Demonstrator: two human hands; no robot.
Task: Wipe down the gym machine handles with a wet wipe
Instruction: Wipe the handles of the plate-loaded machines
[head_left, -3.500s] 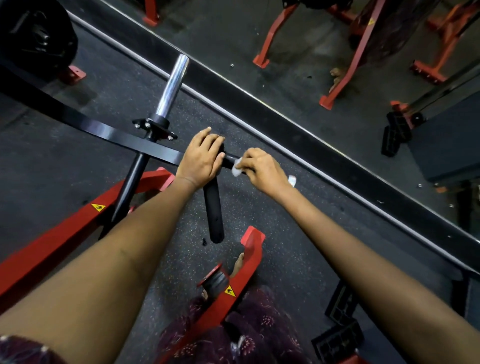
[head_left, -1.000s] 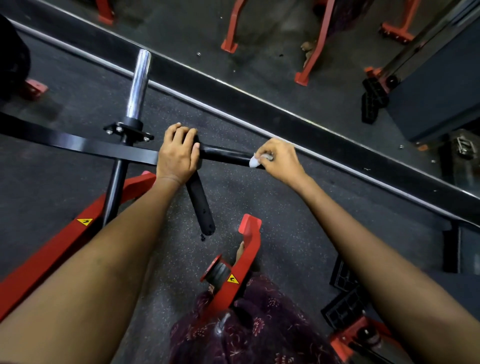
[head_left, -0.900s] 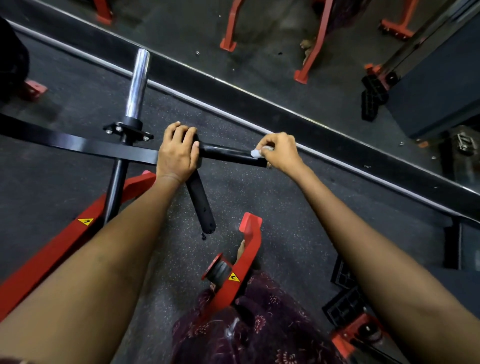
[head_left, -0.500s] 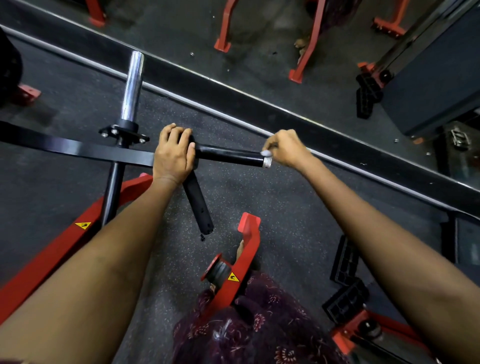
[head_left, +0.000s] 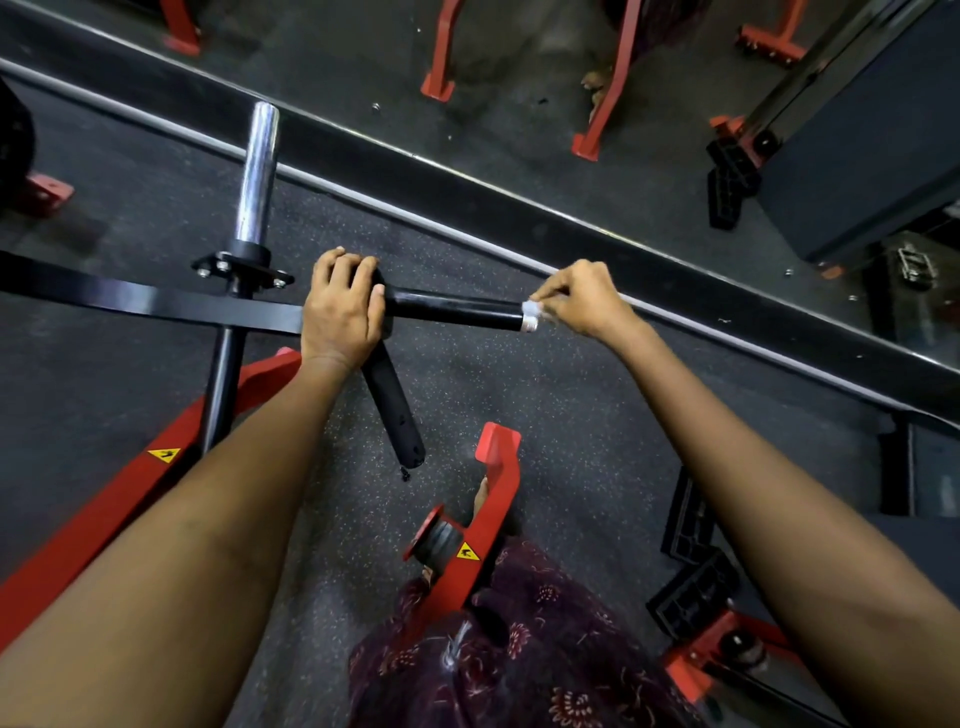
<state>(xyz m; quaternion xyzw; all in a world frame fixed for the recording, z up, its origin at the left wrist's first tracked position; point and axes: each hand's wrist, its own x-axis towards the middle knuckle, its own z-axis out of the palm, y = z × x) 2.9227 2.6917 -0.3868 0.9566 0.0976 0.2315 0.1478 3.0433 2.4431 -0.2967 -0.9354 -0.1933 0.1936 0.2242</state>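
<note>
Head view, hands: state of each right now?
Left hand: closed, gripping the junction of the black cylindrical machine handles.
Right hand: closed, pinching a small white wet wipe at the handle's end.

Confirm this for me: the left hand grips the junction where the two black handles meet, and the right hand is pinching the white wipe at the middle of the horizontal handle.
Not quite. The head view shows the right hand pinching the white wipe at the outer end of the horizontal handle, not its middle. The left hand does grip the junction of the two black handles.
</note>
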